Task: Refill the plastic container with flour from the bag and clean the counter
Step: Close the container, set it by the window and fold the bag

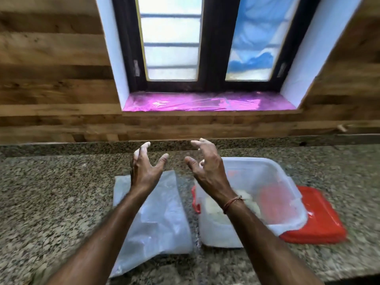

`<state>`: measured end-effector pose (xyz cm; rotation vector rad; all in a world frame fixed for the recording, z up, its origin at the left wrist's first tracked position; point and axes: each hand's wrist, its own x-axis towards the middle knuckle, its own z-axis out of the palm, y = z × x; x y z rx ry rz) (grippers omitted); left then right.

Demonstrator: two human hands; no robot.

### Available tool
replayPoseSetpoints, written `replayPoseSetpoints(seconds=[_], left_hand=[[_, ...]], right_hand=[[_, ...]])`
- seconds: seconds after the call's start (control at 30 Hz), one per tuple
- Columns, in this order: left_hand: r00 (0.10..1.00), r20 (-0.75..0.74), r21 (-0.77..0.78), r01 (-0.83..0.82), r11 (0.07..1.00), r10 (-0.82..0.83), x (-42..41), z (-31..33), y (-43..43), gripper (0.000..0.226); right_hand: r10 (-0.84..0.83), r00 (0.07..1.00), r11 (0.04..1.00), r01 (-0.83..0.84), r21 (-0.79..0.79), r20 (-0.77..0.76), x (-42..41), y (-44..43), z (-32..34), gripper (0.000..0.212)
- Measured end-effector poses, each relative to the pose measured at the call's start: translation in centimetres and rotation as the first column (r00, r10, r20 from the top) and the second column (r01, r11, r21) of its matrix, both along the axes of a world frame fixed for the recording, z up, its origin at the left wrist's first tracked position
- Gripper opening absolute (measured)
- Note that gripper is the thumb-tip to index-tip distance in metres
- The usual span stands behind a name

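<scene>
Motion blur softens the speckled granite worktop [51,192], where both arms partly hide a flat clear plastic bag [160,219] and a translucent square container [267,182] of pale flour resting on its red lid [320,219]; left hand [144,171] and right hand [207,167] hover empty, fingers spread.

Speckled counter [61,192], red (perhaps orange) lid [320,219]

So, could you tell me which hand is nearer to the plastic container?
Right. The right hand hovers over the plastic container at its near-left corner; the left hand is off to its left, above the flour bag.
</scene>
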<state>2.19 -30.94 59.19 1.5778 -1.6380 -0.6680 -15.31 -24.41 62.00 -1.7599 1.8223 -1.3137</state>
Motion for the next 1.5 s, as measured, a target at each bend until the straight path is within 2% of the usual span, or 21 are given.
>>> replayPoseSetpoints(seconds=[0.1,0.23,0.3,0.47,0.57,0.73,0.8,0.87,0.97,1.07,1.17,1.23,1.27,1.33,1.37,1.43,1.5], left_hand=[[0.996,0.077,-0.110,0.052,0.993,-0.044,-6.8,1.6,3.2,0.070],[0.974,0.178,-0.203,0.175,0.963,-0.140,-17.5,1.5,8.8,0.076],[0.957,0.198,-0.136,0.239,0.961,-0.210,-22.9,1.1,11.5,0.081],[0.895,0.233,0.154,0.351,0.923,-0.380,-31.8,-1.0,15.7,0.100],[0.856,0.298,0.250,0.358,0.899,-0.424,-34.2,-2.2,17.1,0.094],[0.872,0.369,0.187,0.271,0.944,-0.323,-35.6,-1.9,18.4,0.074],[0.867,0.410,0.163,0.234,0.959,-0.281,-35.9,-1.9,18.9,0.073],[0.871,0.424,0.126,0.213,0.969,-0.246,-35.8,-2.0,19.2,0.069],[0.880,0.410,0.106,0.218,0.970,-0.242,-35.8,-2.3,19.2,0.073],[0.881,0.407,0.106,0.216,0.971,-0.241,-35.7,-2.6,18.8,0.082],[0.882,0.412,0.100,0.203,0.974,-0.226,-35.6,-2.8,18.7,0.077],[0.888,0.403,0.106,0.193,0.975,-0.220,-35.5,-3.0,18.7,0.077],[0.892,0.397,0.110,0.186,0.976,-0.215,-35.4,-3.1,18.5,0.076],[0.895,0.397,0.112,0.174,0.978,-0.204,-35.3,-3.4,18.3,0.075],[0.895,0.397,0.108,0.173,0.979,-0.202,-35.3,-3.5,18.2,0.074],[0.897,0.392,0.092,0.183,0.979,-0.205,-35.5,-3.6,18.2,0.072],[0.901,0.383,0.082,0.187,0.979,-0.204,-35.6,-3.6,18.0,0.072]], right_hand=[[-0.102,0.994,0.995,0.101,-0.015,-0.050,-8.0,3.2,0.4,0.048],[-0.226,0.971,0.972,0.230,0.050,-0.080,-18.8,8.6,-0.4,0.045],[-0.276,0.955,0.953,0.286,0.096,-0.109,-23.7,10.9,-1.4,0.044],[-0.328,0.934,0.884,0.356,0.302,-0.142,-31.9,15.2,-4.7,0.054],[-0.323,0.930,0.790,0.368,0.491,-0.178,-36.0,17.3,-7.2,0.068],[-0.402,0.882,0.547,0.447,0.708,-0.246,-41.4,19.1,-12.1,0.105],[-0.477,0.855,0.466,0.442,0.766,-0.203,-43.4,19.3,-14.3,0.121],[-0.539,0.835,0.438,0.391,0.809,-0.113,-44.9,19.0,-16.4,0.135],[-0.579,0.815,0.447,0.324,0.834,-0.006,-45.9,18.1,-18.9,0.142],[-0.563,0.826,0.423,0.328,0.845,-0.039,-45.2,17.0,-20.1,0.142],[-0.616,0.788,0.419,0.335,0.844,-0.008,-45.3,16.8,-21.4,0.131],[-0.678,0.723,0.432,0.250,0.866,0.129,-47.5,16.4,-25.1,0.117],[-0.684,0.696,0.477,0.202,0.855,0.218,-49.5,15.9,-29.0,0.119],[-0.714,0.597,0.562,0.177,0.808,0.366,-51.6,15.9,-31.8,0.112],[-0.734,0.529,0.589,0.179,0.788,0.427,-51.5,16.3,-31.1,0.103],[-0.713,0.434,0.661,0.155,0.734,0.550,-48.2,18.2,-22.9,0.084],[-0.669,0.411,0.724,0.170,0.669,0.619,-46.4,18.7,-18.6,0.071]])
